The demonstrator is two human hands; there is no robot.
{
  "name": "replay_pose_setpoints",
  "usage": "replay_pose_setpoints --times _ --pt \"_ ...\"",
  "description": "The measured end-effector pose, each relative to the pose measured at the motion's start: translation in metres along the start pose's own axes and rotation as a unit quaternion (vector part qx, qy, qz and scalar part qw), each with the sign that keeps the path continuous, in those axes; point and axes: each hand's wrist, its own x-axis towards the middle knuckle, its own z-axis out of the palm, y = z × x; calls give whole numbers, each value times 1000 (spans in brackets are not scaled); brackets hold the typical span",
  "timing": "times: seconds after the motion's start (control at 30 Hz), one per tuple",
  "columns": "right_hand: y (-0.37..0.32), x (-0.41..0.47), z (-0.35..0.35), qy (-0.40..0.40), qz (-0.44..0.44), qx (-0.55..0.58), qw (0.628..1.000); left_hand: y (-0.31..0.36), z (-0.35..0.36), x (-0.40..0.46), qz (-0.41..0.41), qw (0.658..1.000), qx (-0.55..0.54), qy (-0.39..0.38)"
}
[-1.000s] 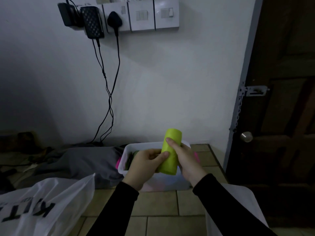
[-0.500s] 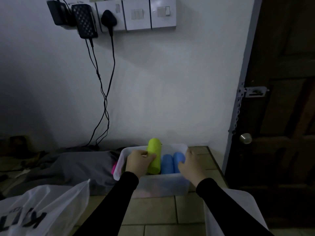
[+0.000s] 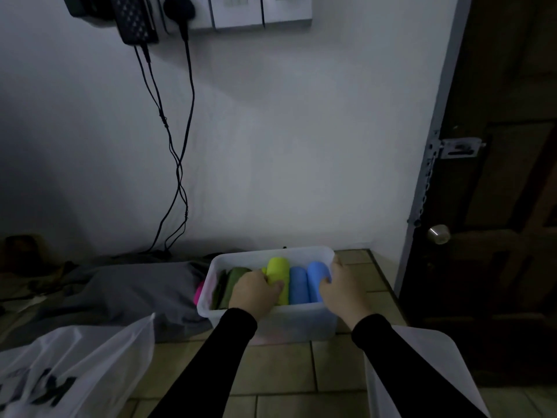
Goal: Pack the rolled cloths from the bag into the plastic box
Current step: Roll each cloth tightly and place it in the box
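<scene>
A translucent white plastic box (image 3: 271, 324) stands on the tiled floor by the wall. Inside lie a dark green rolled cloth (image 3: 236, 274), a lime-yellow rolled cloth (image 3: 278, 268) and two blue rolled cloths (image 3: 298, 285), side by side. My left hand (image 3: 256, 292) is closed around the near end of the lime-yellow roll, which lies in the box. My right hand (image 3: 339, 289) rests on the box's right rim, fingers touching the rightmost blue roll (image 3: 316, 274). The white plastic bag (image 3: 75, 372) with black lettering lies at the lower left.
A grey cloth heap (image 3: 126, 291) lies left of the box, with a pink item (image 3: 199, 292) between them. Black cables (image 3: 177, 164) hang down the wall from plugs. A dark door (image 3: 497, 176) with a knob stands at the right. A white lid-like sheet (image 3: 422, 372) lies under my right arm.
The lime-yellow roll went from upright above the box, held in both hands, down into the box beside the blue rolls. My right hand let go and moved to the right rim.
</scene>
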Motion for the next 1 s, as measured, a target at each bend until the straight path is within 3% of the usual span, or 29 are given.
replay_pose_setpoints --times 0.13,0.4,0.63,0.83,1.0 --pt "-2 0 0 12 -12 -11 1000 13 3 5 34 987 150 -51" --pt "-4 -1 0 18 -19 2 1000 50 4 14 58 971 217 -83" --pt "-4 -3 -3 10 -18 -9 1000 37 -1 31 50 961 212 -171" --pt "-6 -4 -2 29 -10 -6 1000 21 -4 18 100 952 268 -104" --pt "-4 -2 -3 9 -2 6 1000 12 -9 28 62 966 196 -160"
